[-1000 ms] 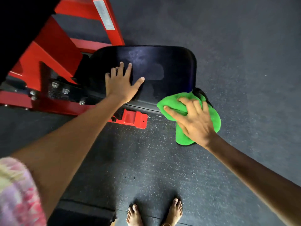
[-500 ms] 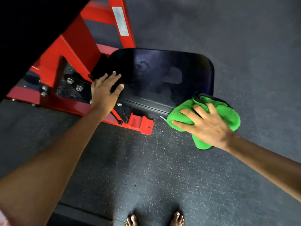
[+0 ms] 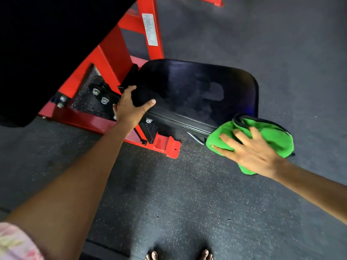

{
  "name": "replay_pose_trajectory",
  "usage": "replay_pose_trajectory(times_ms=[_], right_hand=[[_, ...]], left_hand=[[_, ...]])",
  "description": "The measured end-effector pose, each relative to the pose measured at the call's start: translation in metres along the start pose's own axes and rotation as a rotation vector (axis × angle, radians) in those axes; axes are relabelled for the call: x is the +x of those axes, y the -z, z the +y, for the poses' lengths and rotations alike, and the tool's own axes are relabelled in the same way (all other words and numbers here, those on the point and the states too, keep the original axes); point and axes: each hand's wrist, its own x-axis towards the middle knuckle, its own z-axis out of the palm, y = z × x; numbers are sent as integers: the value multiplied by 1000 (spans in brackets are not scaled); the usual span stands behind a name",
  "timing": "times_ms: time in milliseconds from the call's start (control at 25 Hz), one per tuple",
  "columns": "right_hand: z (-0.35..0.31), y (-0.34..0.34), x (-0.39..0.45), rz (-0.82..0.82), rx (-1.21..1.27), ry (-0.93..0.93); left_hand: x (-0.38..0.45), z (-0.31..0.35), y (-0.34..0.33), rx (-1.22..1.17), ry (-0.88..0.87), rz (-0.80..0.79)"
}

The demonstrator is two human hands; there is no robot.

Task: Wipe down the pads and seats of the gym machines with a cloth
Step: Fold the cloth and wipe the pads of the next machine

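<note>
Covering the room: dark speckled rubber floor [image 3: 187, 194], red machine frame [image 3: 112, 59] bolted left. Black seat pad [image 3: 197, 91] — long axis running left-right. Left hand [image 3: 129, 107] curled over its left edge. Right hand [image 3: 251, 152] spread flat, pressing green cloth [image 3: 272, 136] against the pad's near right corner.

The left hand [image 3: 129, 107] is off the top of the black seat [image 3: 197, 91] and now grips its near left corner. The right hand [image 3: 251, 152] presses the green cloth [image 3: 272, 136] lower, at the seat's near right corner.
</note>
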Motion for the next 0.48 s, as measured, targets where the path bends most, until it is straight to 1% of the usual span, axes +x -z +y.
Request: replay_pose_trajectory(times_ms=[120, 240, 320, 360, 400, 480], right_hand=[[-17, 3, 58, -22, -45, -33], [-41, 6, 139, 27, -49, -4], [-38, 9, 151, -23, -53, -12], [-34, 10, 141, -11, -25, -40], [-28, 11, 126, 11, 27, -60], [-18, 11, 91, 10, 107, -38]], left_hand=[[1, -3, 7, -133, 55, -40], [4, 1, 13, -230, 54, -83], [2, -1, 18, -235, 48, -126], [1, -5, 20, -179, 32, -141], [0, -8, 22, -51, -9, -168], [-5, -11, 21, 371, -119, -230]])
